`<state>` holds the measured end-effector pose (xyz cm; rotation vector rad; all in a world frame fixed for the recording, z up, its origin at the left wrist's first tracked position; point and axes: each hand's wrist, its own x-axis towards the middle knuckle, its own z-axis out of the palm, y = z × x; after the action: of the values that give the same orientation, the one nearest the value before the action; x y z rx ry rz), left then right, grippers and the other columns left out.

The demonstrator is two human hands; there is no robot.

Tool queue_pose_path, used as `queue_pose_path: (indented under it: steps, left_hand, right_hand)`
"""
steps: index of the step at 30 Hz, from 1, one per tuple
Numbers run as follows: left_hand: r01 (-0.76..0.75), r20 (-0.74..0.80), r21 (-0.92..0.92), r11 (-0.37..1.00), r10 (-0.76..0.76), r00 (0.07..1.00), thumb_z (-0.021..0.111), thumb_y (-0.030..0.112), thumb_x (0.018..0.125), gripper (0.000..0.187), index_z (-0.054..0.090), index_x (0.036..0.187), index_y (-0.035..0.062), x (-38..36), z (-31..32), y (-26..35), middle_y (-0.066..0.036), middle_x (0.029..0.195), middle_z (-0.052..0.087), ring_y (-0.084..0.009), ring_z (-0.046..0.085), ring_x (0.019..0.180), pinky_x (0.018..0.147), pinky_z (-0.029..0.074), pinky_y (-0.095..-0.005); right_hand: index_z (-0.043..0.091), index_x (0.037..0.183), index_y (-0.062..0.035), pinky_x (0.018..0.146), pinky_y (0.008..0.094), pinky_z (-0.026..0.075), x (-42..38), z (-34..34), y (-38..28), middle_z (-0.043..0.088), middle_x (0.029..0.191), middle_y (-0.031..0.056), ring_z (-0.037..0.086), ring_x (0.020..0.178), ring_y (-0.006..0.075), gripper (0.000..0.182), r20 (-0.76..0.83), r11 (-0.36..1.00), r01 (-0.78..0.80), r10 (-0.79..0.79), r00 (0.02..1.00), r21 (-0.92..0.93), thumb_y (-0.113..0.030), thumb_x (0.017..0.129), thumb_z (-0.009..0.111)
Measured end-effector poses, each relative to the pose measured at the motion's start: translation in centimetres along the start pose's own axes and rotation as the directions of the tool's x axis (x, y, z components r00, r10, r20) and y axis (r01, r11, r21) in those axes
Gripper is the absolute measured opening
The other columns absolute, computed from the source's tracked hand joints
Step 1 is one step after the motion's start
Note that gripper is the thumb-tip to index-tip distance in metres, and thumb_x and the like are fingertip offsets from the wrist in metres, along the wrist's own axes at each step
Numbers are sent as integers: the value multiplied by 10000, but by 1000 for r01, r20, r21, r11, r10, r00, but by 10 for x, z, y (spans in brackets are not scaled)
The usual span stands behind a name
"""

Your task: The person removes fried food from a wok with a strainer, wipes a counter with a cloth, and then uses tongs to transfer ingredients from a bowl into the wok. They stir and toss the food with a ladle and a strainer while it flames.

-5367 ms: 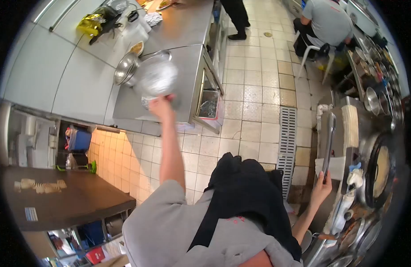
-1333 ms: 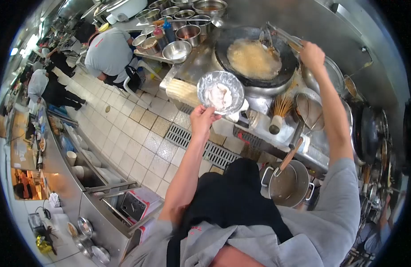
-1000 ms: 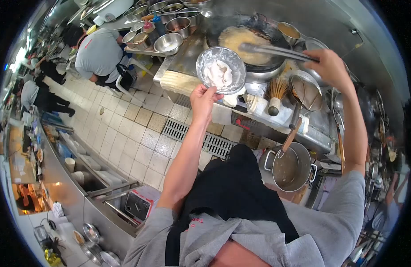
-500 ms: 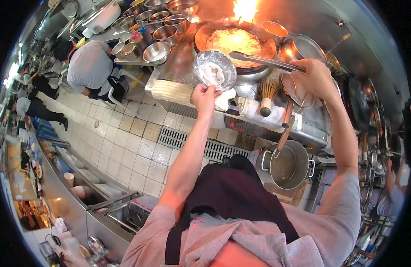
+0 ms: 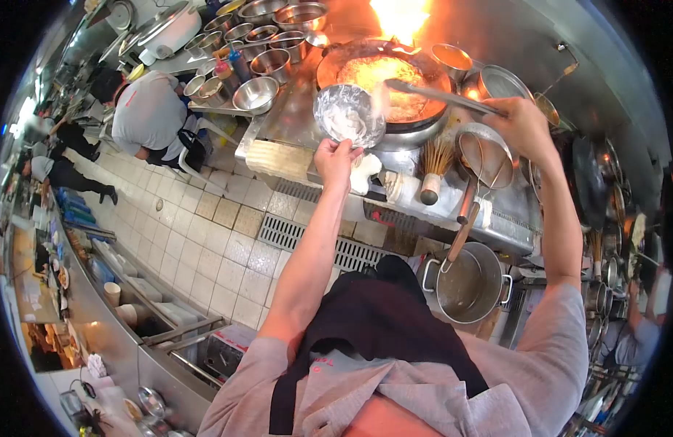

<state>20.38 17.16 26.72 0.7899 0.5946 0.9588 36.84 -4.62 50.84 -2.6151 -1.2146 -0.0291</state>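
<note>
My left hand (image 5: 334, 162) grips the near rim of a metal bowl (image 5: 323, 120) between thumb and fingers. White, floury-coated pieces (image 5: 345, 125) lie inside it, too smeared to name. In my right hand (image 5: 521, 125) is a pair of long metal tongs (image 5: 453, 96), reaching left across the wok's near side. At the tongs' tip, a pale blurred piece (image 5: 381, 98) shows between bowl and wok. Behind the bowl, the wok (image 5: 335, 64) holds bubbling oil (image 5: 384, 76) lit bright orange. Tall flames (image 5: 400, 18) rise at its far side.
A bamboo brush (image 5: 434, 164), a wire strainer (image 5: 486, 156) and folded cloths (image 5: 278, 158) lie along the stove's front edge. A large pot (image 5: 467, 282) stands below. Several metal bowls (image 5: 255, 95) line the left. A person (image 5: 148, 113) sits further left.
The tongs' tip has shifted slightly right and is blurred, with a pale piece now beside it. The bowl has moved slightly left and down. The flames behind the wok look larger.
</note>
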Motion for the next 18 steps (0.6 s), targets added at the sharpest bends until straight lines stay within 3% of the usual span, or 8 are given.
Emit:
queue_pose_path:
  steps: [5, 8, 9, 11, 13, 16, 18]
  left_hand:
    - [22, -46, 2, 1000, -22, 999, 597, -22, 791, 184, 429, 735, 28, 4, -8, 1, -106, 777, 551, -180, 585, 676, 623, 562, -306]
    - [-7, -31, -29, 1000, 6, 999, 594, -20, 795, 183, 428, 735, 29, -2, -12, 3, -126, 810, 564, -185, 591, 681, 623, 564, -304]
    - [-7, -28, -31, 999, 6, 1000, 594, -20, 797, 182, 430, 733, 28, -5, -13, 5, -130, 817, 567, -187, 591, 681, 625, 565, -304]
    - [-2, -26, -37, 999, 1, 1000, 592, -19, 800, 179, 434, 730, 27, -15, -12, 13, -138, 832, 572, -189, 592, 682, 630, 566, -305]
    - [23, -19, -19, 1000, -24, 1000, 589, -20, 803, 172, 439, 732, 26, -28, -13, 24, -133, 828, 572, -192, 594, 684, 632, 564, -303]
    - [43, -12, -12, 999, -44, 999, 590, -19, 804, 164, 444, 744, 25, -39, -19, 32, -128, 824, 573, -196, 598, 685, 632, 562, -302]
    - [64, -5, -9, 998, -64, 998, 590, -16, 805, 154, 451, 756, 25, -44, -23, 37, -123, 819, 575, -196, 601, 681, 631, 558, -301]
  right_hand:
    - [668, 1038, -148, 741, 379, 487, 37, -11, 25, 660, 901, 145, 630, 853, 295, 329, -176, 991, -63, 41, 984, -120, -277, 737, 632]
    - [685, 967, -157, 740, 401, 505, 93, 39, 47, 665, 898, 130, 638, 836, 299, 248, -114, 957, -67, 36, 993, -282, -219, 749, 586]
    - [679, 929, -116, 725, 416, 509, 107, 62, 53, 664, 887, 142, 642, 827, 309, 228, -126, 952, -48, 10, 992, -302, -198, 743, 573]
    - [659, 893, -47, 751, 433, 500, 136, 110, 67, 652, 898, 189, 629, 881, 335, 248, -119, 953, -129, 100, 988, -272, -231, 755, 567]
    - [661, 950, -71, 790, 432, 483, 137, 131, 73, 648, 923, 186, 614, 927, 330, 274, -219, 967, -184, 145, 965, -174, -262, 776, 569]
    - [653, 1030, -113, 804, 422, 469, 95, 91, 42, 644, 944, 181, 602, 953, 321, 314, -285, 989, -143, 126, 950, -42, -307, 796, 573]
    - [643, 1077, -154, 772, 393, 471, 75, 62, 37, 644, 972, 158, 607, 921, 319, 319, -191, 993, -71, 52, 980, -93, -307, 802, 588]
